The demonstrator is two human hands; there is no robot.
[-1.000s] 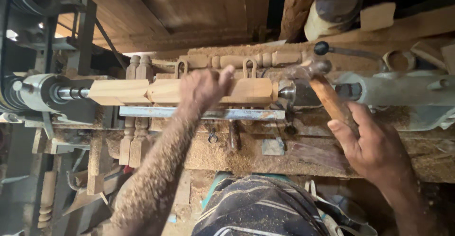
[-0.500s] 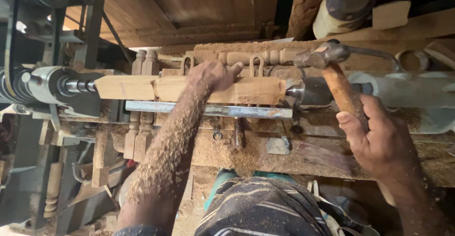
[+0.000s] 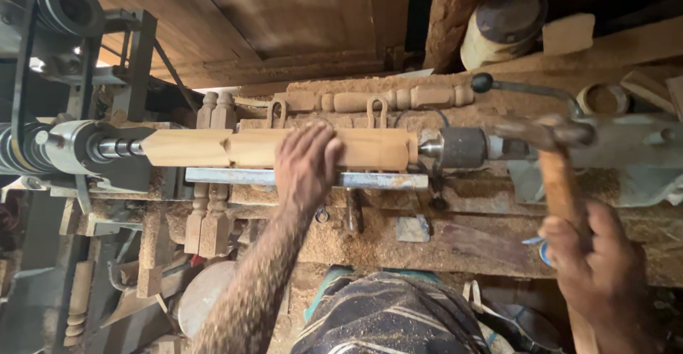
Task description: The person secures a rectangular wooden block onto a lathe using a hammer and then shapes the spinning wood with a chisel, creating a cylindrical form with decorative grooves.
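A pale squared wooden blank (image 3: 206,148) sits mounted lengthwise in a wood lathe, between the headstock spindle (image 3: 117,148) on the left and the tailstock centre (image 3: 462,148) on the right. My left hand (image 3: 307,163) rests flat on the middle of the blank, fingers over its top. My right hand (image 3: 601,272) grips the wooden handle of a hammer (image 3: 558,158), whose metal head lies on the tailstock body. A long metal tool rest (image 3: 384,180) runs just below the blank.
A turned wooden spindle (image 3: 388,100) lies on the sawdust-covered bench behind the lathe. Pulleys and a belt (image 3: 67,5) stand at far left. A round tin (image 3: 501,30) sits at the back right. More turned legs (image 3: 206,219) lean below the bench.
The view has shifted downward. My left hand stays on the blank. My right hand has slid lower on the hammer handle, and the hammer head now rests on the tailstock.
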